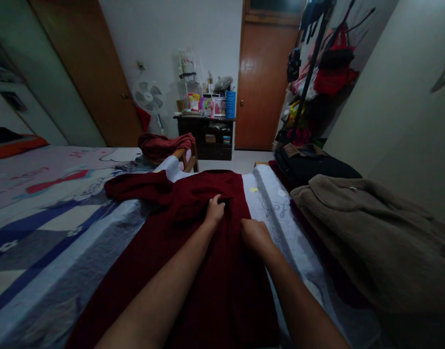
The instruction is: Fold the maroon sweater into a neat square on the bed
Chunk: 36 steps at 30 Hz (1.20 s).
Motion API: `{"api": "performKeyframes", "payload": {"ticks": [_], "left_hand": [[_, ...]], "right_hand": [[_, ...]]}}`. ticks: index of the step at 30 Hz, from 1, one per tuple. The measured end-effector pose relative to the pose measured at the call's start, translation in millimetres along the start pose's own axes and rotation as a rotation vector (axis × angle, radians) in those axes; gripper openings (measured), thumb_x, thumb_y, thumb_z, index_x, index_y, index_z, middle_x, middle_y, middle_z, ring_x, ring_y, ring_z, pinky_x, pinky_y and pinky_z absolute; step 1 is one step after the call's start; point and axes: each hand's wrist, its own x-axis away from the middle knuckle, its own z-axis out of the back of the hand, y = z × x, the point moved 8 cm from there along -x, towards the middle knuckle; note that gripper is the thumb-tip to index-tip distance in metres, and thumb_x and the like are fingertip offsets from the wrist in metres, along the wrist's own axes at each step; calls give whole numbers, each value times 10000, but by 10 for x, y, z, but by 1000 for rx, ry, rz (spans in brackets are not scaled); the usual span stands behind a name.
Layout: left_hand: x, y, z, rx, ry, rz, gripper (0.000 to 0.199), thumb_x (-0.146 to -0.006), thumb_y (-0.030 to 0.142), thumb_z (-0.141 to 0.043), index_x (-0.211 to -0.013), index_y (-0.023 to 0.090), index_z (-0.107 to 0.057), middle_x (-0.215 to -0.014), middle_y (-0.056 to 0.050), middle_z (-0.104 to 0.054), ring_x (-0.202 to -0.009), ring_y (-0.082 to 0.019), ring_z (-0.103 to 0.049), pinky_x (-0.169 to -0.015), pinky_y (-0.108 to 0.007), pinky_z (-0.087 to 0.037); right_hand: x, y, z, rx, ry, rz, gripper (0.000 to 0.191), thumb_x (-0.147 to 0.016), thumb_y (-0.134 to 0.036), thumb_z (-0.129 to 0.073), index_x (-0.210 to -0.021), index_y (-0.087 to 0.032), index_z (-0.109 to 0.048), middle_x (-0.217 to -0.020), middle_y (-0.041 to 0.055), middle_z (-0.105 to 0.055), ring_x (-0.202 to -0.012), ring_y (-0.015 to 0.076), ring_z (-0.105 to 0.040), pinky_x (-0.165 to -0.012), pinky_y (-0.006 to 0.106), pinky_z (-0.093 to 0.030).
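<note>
A dark red coat [197, 271] lies spread lengthwise over the bed, its collar end away from me. One sleeve [142, 188] stretches out to the left; the other sleeve is not plain to see. Near the chest of the coat, my left hand [215, 212] is closed with a fold of the cloth pinched in its fingers. My right hand [256, 236] is curled closed on the coat's right edge, lower down, with its fingertips hidden.
Folded garments, a brown fleecy coat [375, 237] and a black one [313, 165], are stacked on the right. A patterned bed cover [80, 203] spreads left. Reddish clothes [166, 145] rest on a wooden chair. Beyond stand a fan [149, 97] and a dark cabinet [184, 138].
</note>
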Motion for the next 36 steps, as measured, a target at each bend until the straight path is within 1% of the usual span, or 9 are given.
{"api": "performKeyframes", "payload": {"ticks": [3,6,9,13,17,20,24,31,36], "left_hand": [[5,100,37,-88,6,-62,474,-738,91,-519,-1195,191,-599,-1225,-83,-545,-1241,-226,-469,-1122,-323,-283],[10,215,60,-273,-6,-168,483,-787,127,-477,-1257,194,-568,-1232,-85,-542,-1219,-230,-489,-1108,-335,-309],[5,257,100,-582,15,-257,499,-840,179,-437,-1334,183,-503,-1251,-117,-538,-1186,-263,-507,-1067,-398,-355],[-7,131,232,-937,60,-179,505,-860,242,-452,-1358,162,-474,-1310,-176,-507,-1179,-342,-498,-974,-473,-412],[50,67,242,-1144,-99,-69,429,-846,285,-514,-1255,165,-563,-1132,-206,-621,-1037,-360,-598,-855,-473,-463],[80,238,147,-1119,-144,-103,323,-880,261,-463,-1150,185,-623,-983,-170,-682,-932,-305,-646,-832,-423,-469],[11,512,-162,-918,-156,-415,378,-907,164,-373,-1198,216,-609,-1108,-101,-676,-1053,-228,-596,-939,-338,-419],[-200,-8,-394,-804,-300,-396,259,-881,193,-478,-1062,220,-662,-1152,-64,-654,-1113,-209,-540,-1014,-350,-352],[-192,-76,-388,-850,-277,-390,267,-833,207,-560,-1087,236,-638,-1154,-60,-627,-1129,-220,-507,-1013,-362,-338]], "right_hand": [[-353,-4,16,-107,196,5,384,-889,-77,-314,-1095,-163,-627,-1102,123,-666,-1001,210,-615,-880,307,-427],[-538,-29,-229,-201,285,64,444,-905,-85,-297,-1259,-136,-560,-1302,118,-579,-1194,182,-522,-1001,290,-375],[-573,-52,-520,-184,242,97,423,-940,-194,-340,-1316,-158,-531,-1438,93,-464,-1341,205,-382,-1098,354,-285],[-555,-71,-649,-142,186,107,455,-933,-308,-416,-1377,-228,-474,-1509,52,-366,-1403,249,-273,-1124,434,-227],[-579,-80,-647,-130,161,103,480,-934,-324,-404,-1403,-228,-444,-1522,58,-340,-1417,254,-238,-1131,447,-205],[-593,-70,-654,-142,154,93,485,-924,-313,-416,-1401,-228,-449,-1520,55,-344,-1416,258,-243,-1133,448,-203],[-587,-40,-648,-171,159,94,492,-903,-294,-449,-1391,-233,-459,-1507,52,-369,-1406,257,-270,-1133,452,-221],[-613,93,-655,-309,250,95,441,-842,-159,-460,-1265,-192,-581,-1408,62,-503,-1342,220,-392,-1121,413,-300],[-656,132,-679,-338,269,100,462,-806,-112,-454,-1237,-191,-600,-1387,64,-524,-1316,215,-426,-1106,400,-324]]}}
